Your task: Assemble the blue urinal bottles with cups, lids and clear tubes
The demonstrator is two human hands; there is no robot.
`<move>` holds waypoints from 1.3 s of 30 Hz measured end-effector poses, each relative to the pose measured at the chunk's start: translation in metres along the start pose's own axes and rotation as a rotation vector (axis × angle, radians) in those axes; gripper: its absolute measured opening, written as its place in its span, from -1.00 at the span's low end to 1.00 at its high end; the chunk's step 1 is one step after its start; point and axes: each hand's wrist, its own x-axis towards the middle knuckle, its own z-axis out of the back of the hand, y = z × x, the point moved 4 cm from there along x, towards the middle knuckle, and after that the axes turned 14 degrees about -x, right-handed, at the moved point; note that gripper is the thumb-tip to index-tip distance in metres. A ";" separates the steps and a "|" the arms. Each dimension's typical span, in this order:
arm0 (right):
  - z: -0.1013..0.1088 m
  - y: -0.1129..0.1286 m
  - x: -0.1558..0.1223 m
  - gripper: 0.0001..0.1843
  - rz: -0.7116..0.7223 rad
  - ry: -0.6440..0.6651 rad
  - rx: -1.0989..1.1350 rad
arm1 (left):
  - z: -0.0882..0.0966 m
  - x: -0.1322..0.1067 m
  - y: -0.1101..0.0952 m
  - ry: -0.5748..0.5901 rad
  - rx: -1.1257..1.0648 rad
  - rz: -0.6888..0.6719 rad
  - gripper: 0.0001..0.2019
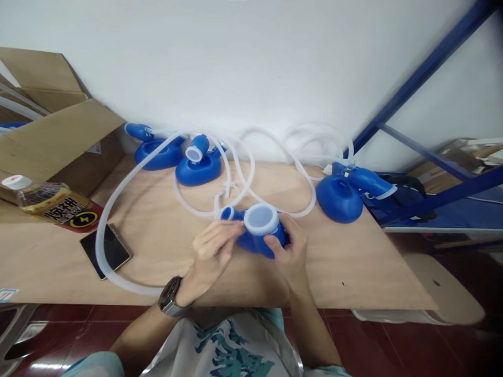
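Observation:
A blue plastic vessel with a white-rimmed round opening (261,222) sits in both hands just above the wooden tabletop (165,235). My right hand (288,251) wraps its right side and underside. My left hand (214,248), a watch on its wrist, pinches the vessel's left end near a small blue spout where a clear tube (118,193) joins. Three more blue vessels lie farther back: two at back left (157,152) (198,165) and one at right (341,196), each with looping translucent tubing.
An open cardboard box (51,136) stands at the left. In front of it lie a drink bottle with a white cap (51,204) and a black phone (105,250). A blue metal frame (428,73) rises at the right over stacked cardboard. The floor below is dark red tile.

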 end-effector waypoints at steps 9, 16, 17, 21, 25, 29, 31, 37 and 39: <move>-0.008 -0.016 -0.025 -0.39 -0.065 -0.202 0.094 | -0.014 -0.003 -0.013 -0.078 0.126 -0.131 -0.75; -0.008 -0.019 -0.033 -0.35 -0.065 -0.267 -0.023 | -0.031 -0.014 -0.009 -0.024 0.170 -0.197 -0.67; -0.008 -0.024 -0.033 -0.34 -0.068 -0.266 0.000 | -0.032 -0.013 -0.011 0.003 0.139 -0.195 -0.65; 0.010 -0.054 -0.023 -0.38 -0.081 -0.312 0.008 | -0.017 -0.006 -0.010 0.004 0.085 -0.137 -0.64; 0.040 -0.090 0.018 -0.45 -0.094 -0.316 -0.243 | 0.031 0.002 0.034 -0.098 0.210 0.205 -0.85; 0.023 -0.141 0.067 -0.34 -0.021 0.004 -0.503 | 0.056 0.004 0.123 0.017 0.146 0.804 -0.62; -0.002 -0.169 0.083 -0.37 0.005 0.181 -0.575 | 0.053 0.008 0.160 0.032 0.051 0.969 -0.50; -0.052 -0.211 0.095 -0.43 0.014 0.414 -0.620 | 0.033 0.022 0.203 -0.080 -0.118 1.098 -0.45; -0.051 -0.210 0.091 -0.46 0.041 0.437 -0.588 | 0.042 0.023 0.196 -0.162 -0.194 1.112 -0.48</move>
